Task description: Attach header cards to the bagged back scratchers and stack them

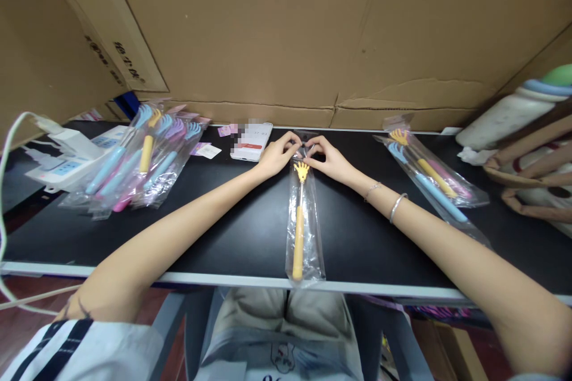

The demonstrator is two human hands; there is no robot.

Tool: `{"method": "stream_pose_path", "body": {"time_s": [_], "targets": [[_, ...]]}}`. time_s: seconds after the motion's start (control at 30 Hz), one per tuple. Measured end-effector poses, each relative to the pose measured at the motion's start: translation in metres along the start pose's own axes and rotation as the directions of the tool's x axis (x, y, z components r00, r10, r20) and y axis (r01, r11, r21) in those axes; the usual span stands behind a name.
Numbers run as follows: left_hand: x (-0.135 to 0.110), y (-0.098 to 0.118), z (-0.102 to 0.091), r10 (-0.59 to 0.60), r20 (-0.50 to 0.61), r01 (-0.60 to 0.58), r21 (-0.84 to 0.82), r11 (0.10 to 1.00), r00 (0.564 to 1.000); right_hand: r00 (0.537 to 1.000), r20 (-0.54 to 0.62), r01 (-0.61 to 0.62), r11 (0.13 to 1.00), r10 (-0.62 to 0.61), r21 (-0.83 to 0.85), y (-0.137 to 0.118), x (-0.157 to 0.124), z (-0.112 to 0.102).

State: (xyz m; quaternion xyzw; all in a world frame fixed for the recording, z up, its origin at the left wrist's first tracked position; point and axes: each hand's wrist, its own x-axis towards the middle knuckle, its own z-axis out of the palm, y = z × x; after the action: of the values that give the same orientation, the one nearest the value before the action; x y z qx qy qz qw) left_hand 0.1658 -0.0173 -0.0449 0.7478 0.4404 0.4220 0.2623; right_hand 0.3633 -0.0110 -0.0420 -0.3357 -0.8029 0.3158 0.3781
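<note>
A yellow hand-shaped back scratcher (299,232) lies in a clear plastic bag (315,250) on the black table, its handle toward me. At the bag's far end, my left hand (280,153) pinches the plastic from the left. Opposite it, my right hand (328,158) pinches the same end from the right, thumb and forefinger together. The yellow claw sits just below my fingertips. Shiny folds of plastic show between the two hands; the fingertips partly cover them.
Several bagged back scratchers (145,158) are piled at left, beside a white power strip (67,169). More bagged scratchers (429,172) lie at right. A phone (251,141) rests behind my left hand. A bottle (509,113) stands far right. Cardboard (277,30) walls the table's back.
</note>
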Motion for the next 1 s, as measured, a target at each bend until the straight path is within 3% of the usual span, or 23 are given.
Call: {"method": "stream_pose_path", "body": {"time_s": [0.37, 0.6, 0.73, 0.8, 0.9, 1.0], "targets": [[-0.002, 0.007, -0.001, 0.068, 0.004, -0.068, -0.049, 0.997, 0.998, 0.999, 0.006, 0.034, 0.999, -0.034, -0.003, 0.001, 0.0, -0.001], [-0.007, 0.023, -0.009, 0.185, -0.032, -0.169, 0.277, 0.946, 0.982, 0.999, 0.011, 0.039, 0.999, -0.039, -0.025, -0.001, 0.0, -0.001], [-0.006, 0.038, -0.034, 0.35, 0.078, -0.328, 0.577, 0.748, 0.934, 0.999, 0.011, 0.041, 0.999, -0.04, -0.034, -0.002, 0.001, -0.001], [-0.002, 0.043, -0.052, 0.367, 0.107, -0.338, 0.68, 0.651, 0.924, 0.999, 0.018, 0.038, 0.998, -0.037, -0.042, -0.002, 0.001, -0.001], [0.005, 0.041, -0.084, 0.286, 0.059, -0.223, 0.78, 0.585, 0.956, 0.999, 0.023, 0.034, 0.997, -0.033, -0.064, -0.002, 0.001, -0.002], [0.01, 0.026, -0.116, 0.08, -0.082, 0.026, 0.845, 0.534, 0.993, 0.999, 0.02, 0.033, 0.997, -0.031, -0.074, -0.003, 0.0, -0.002]]}}
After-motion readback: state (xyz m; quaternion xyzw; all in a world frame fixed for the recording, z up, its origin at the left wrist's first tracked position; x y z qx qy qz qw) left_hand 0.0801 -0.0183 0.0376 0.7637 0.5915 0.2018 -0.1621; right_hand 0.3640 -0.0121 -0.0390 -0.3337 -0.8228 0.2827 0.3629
